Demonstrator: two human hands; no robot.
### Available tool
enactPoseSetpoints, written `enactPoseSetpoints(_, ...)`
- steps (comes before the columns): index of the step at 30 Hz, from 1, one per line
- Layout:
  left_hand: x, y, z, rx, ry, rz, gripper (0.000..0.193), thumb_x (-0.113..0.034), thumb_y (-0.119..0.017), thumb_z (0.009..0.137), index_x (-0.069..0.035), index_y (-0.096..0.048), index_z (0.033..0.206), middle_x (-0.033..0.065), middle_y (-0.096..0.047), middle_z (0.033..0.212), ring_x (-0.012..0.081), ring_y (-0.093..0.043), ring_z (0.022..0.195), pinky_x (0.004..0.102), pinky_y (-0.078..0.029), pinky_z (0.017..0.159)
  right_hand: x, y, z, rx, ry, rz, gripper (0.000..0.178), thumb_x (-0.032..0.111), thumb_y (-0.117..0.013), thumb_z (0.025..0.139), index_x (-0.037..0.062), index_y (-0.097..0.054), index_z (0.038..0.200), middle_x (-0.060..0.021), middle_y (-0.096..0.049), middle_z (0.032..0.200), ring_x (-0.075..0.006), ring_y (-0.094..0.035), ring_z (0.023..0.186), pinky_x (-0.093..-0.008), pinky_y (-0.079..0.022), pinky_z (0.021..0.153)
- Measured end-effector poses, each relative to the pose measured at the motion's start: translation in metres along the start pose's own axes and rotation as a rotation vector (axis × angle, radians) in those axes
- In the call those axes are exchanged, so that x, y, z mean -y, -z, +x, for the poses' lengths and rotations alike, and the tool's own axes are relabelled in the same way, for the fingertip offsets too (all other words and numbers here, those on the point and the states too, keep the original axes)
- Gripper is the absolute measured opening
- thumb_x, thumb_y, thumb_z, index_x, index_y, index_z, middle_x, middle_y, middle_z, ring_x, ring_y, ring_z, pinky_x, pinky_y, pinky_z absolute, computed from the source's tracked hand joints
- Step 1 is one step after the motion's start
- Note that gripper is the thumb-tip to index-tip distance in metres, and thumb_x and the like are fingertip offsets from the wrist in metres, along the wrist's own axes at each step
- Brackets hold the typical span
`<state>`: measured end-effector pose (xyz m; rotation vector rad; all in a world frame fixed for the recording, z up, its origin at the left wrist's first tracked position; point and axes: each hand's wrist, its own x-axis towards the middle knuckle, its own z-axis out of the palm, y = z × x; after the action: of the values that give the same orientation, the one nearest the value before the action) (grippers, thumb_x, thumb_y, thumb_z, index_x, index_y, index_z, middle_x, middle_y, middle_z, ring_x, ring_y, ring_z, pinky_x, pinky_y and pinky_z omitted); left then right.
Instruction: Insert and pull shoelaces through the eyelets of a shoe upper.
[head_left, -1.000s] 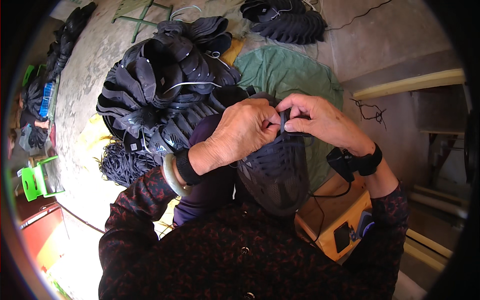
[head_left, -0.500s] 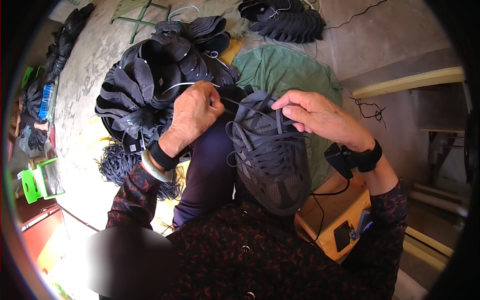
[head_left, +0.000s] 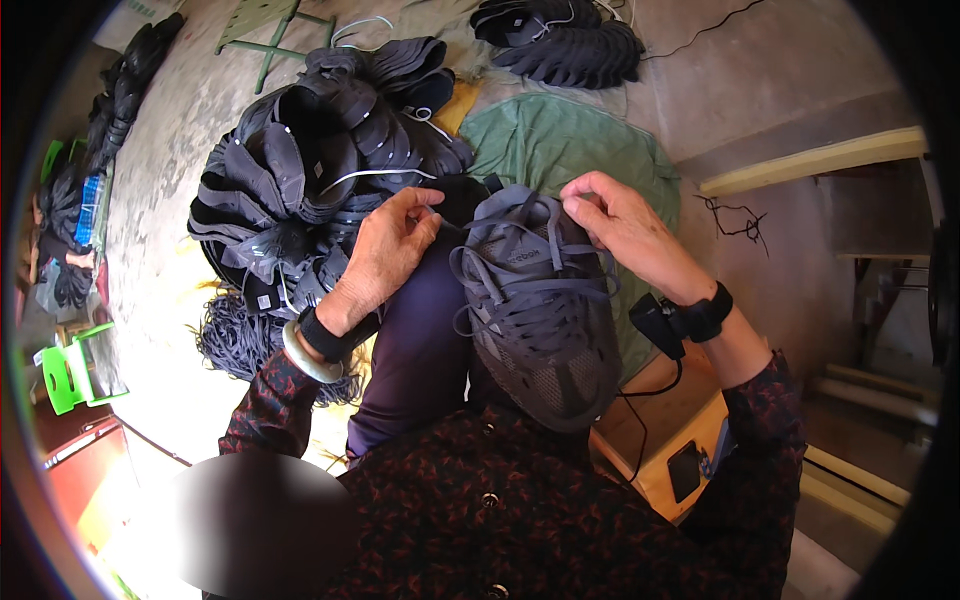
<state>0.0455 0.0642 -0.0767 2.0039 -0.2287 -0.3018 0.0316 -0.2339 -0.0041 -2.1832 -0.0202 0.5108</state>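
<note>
A dark grey sneaker (head_left: 540,330) rests on my lap, its toe toward me and its opening away. A flat grey shoelace (head_left: 545,285) runs through its eyelets and hangs in loose loops over the sides. Left of the shoe opening, my left hand (head_left: 388,245) pinches a shoelace end between thumb and forefinger. My right hand (head_left: 635,235) is at the upper right of the opening, thumb and forefinger pressed together; what lies between them is too small to make out.
Stacked dark shoe uppers (head_left: 290,160) lie on the floor at left, beside a bundle of dark laces (head_left: 235,335). More uppers (head_left: 565,45) sit farther off. A green cloth (head_left: 570,140) spreads beyond the shoe. A wooden drawer (head_left: 650,440) holding a phone stands at my right.
My left hand has lowered slightly and turned, its fingers more extended. My right hand has shifted a little off the tongue toward the right edge of the shoe opening.
</note>
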Motion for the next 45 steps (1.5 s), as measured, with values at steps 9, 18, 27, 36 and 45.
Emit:
enactPoseSetpoints(9, -0.004, -0.014, -0.016, -0.079, -0.073, 0.156, 0.020, -0.010, -0.066, 0.092, -0.005, -0.071, 0.111, 0.0128, -0.066, 0.097, 0.0280, -0.063, 0.084, 0.0376, -0.051, 0.080, 0.006, 0.006, 0.017, 0.308, -0.331, 0.309, 0.056, 0.057, -0.060, 0.095, 0.0116, -0.061, 0.128, 0.0042, -0.058, 0.104, -0.0071, -0.049, 0.089, -0.0252, -0.040, 0.072)
enactPoseSetpoints(18, -0.016, -0.011, -0.030, -0.161, -0.344, 0.455, 0.015, -0.010, -0.065, 0.092, -0.003, -0.069, 0.105, 0.0157, -0.066, 0.102, 0.0374, -0.061, 0.098, 0.0453, -0.048, 0.090, -0.011, 0.005, 0.014, 0.355, -0.270, 0.521, 0.048, 0.029, -0.062, 0.092, 0.0083, -0.056, 0.134, -0.0002, -0.058, 0.114, -0.0133, -0.055, 0.101, -0.0364, -0.046, 0.088)
enactPoseSetpoints(27, -0.026, -0.004, -0.023, 0.093, -0.202, 0.354, 0.028, -0.018, -0.059, 0.100, -0.001, -0.063, 0.122, 0.0204, -0.070, 0.112, 0.0383, -0.067, 0.107, 0.0438, -0.052, 0.090, -0.064, -0.002, 0.019, 0.289, -0.148, 0.987, 0.032, 0.014, -0.055, 0.094, 0.0012, -0.061, 0.123, -0.0059, -0.068, 0.114, -0.0152, -0.067, 0.099, -0.0321, -0.055, 0.091)
enactPoseSetpoints(36, -0.034, -0.007, -0.020, 0.337, -0.203, 0.434, 0.029, -0.021, -0.061, 0.099, 0.001, -0.063, 0.118, 0.0209, -0.072, 0.102, 0.0387, -0.069, 0.101, 0.0447, -0.053, 0.087, -0.076, -0.003, -0.010, -0.228, -0.435, 1.062, 0.040, 0.033, -0.052, 0.104, 0.0026, -0.065, 0.126, -0.0111, -0.071, 0.118, -0.0221, -0.068, 0.104, -0.0362, -0.056, 0.096)
enactPoseSetpoints(45, -0.029, -0.010, -0.022, 0.599, 0.131, -0.236, 0.071, -0.056, -0.057, 0.100, 0.002, -0.047, 0.141, 0.0155, -0.063, 0.123, 0.0226, -0.066, 0.108, 0.0362, -0.055, 0.082, -0.107, -0.004, 0.004, -0.064, -0.345, 1.135, 0.037, 0.033, -0.051, 0.104, 0.0038, -0.066, 0.121, -0.0097, -0.072, 0.116, -0.0229, -0.068, 0.102, -0.0381, -0.056, 0.094)
